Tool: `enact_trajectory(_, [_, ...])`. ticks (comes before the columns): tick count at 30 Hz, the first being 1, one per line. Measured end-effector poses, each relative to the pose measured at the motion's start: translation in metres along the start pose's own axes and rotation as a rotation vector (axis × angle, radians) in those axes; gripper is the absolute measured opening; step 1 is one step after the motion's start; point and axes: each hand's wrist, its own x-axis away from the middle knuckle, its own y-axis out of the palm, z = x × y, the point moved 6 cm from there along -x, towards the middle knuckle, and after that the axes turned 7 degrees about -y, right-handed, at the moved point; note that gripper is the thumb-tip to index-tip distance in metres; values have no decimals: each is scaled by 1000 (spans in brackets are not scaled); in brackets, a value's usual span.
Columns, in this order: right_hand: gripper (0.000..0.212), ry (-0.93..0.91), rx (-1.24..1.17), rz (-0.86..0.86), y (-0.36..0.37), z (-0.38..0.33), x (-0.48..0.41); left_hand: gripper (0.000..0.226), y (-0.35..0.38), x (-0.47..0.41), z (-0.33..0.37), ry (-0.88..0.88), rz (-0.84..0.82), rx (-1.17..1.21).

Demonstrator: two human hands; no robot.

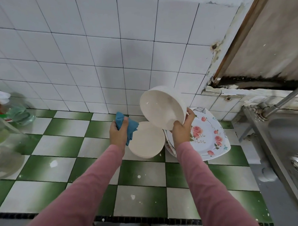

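white bowl (161, 107): 1 pc, plain, deep. held up off the counter (61, 145), tilted so its opening faces left & toward the camera. hangs over the gap betw. the white stack (146, 143) and the floral plate (209, 137), near the wall tiles (91, 55).

right hand (182, 128): clamped on the white bowl's lower rim, thumb at the near side, fingers behind the outer wall.

left hand (118, 133): fingers curled tight round the blue cloth (129, 126), which is bunched & sticks out above and below the fist. lower end overlaps the white stack's left edge in view; touching or not, can't tell. cloth is apart from the white bowl.

white stack: round white dishes, upside down by the look, on the counter just left of the floral plate.

floral plate: squarish, white w/ pink roses, on the counter, partly behind the right forearm. a 2nd patterned rim shows under its left edge.

counter: green & white checker tile, white flecks.

wall tiles: white, dark grout.

sink (291, 140): steel, far right, drain visible; tap (287, 96) above.

bottle (16, 111): clear plastic, far left by the wall.

glass jar (3, 153): left edge, blurred.

sleeves (90, 192): pink, both arms.
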Motion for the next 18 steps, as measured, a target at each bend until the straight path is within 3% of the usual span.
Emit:
enact_trajectory(3, [78, 135, -117, -74, 7, 5, 2, 26, 4, 13, 12, 100, 30, -1])
enact_trajectory(8, [56, 277, -12, -152, 14, 22, 11, 42, 30, 40, 38, 425, -5, -67])
enact_trajectory(10, [64, 288, -3, -177, 18, 25, 16, 47, 46, 47, 47, 624, -89, -275])
enact_trajectory(13, [68, 262, -126, -245, 30, 19, 22, 53, 74, 53, 48, 858, -250, -800])
enact_trajectory(15, [70, 189, -202, -248, 31, 15, 21, 56, 89, 53, 36, 792, -361, -1083])
enact_trajectory(18, [77, 158, -297, -184, 20, 15, 19, 62, 97, 51, 16, 535, -461, -1396])
